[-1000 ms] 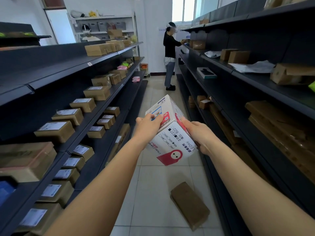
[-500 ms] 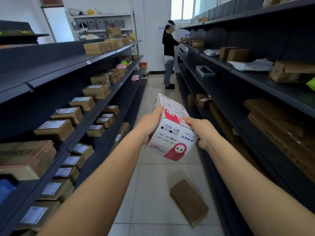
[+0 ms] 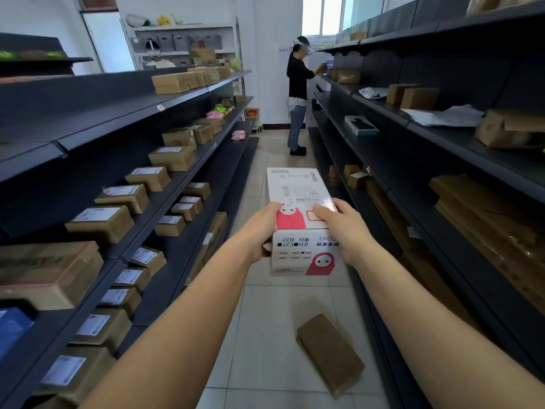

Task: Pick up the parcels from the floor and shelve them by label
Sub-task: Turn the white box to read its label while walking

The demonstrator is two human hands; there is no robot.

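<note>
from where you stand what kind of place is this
Probably a parcel pickup or storage room. Long dark shelves line both sides of a tiled aisle, they hold rows of labelled brown boxes, and another brown parcel lies on the floor.

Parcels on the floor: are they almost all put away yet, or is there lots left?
Many labelled brown boxes already sit on the left shelves. In hand: the white and red box, held between the left hand and right hand, not yet shelved. Left: one brown parcel lies on the floor tiles; no others are in view.
</note>
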